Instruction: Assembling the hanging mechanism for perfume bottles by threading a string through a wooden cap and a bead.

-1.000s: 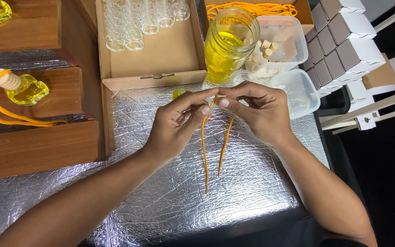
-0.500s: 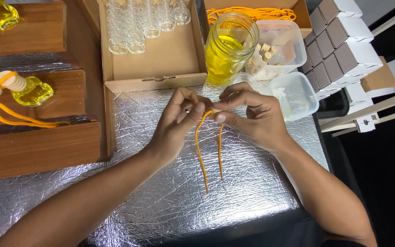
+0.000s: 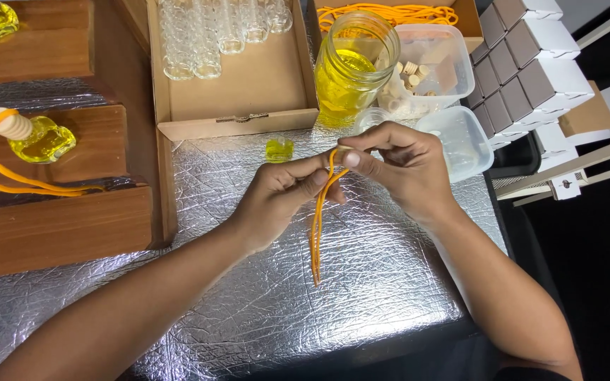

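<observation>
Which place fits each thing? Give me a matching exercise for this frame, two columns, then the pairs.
Things:
1. orange cord
2. glass jar of yellow liquid
3. small yellow-filled glass bottle with a wooden cap
4. clear empty glass bottles

Places:
A. in the cardboard box
B. on the wooden step at left
C. pinched between left hand and right hand
D. beside the plastic tub of wooden caps

Pairs: 1-C, 2-D, 3-B, 4-A

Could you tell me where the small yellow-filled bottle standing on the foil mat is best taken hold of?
Probably by the sides of the small bottle, pinched from above. It stands upright and alone on the foil mat, with the cardboard tray behind it and the left hand in front.
</observation>
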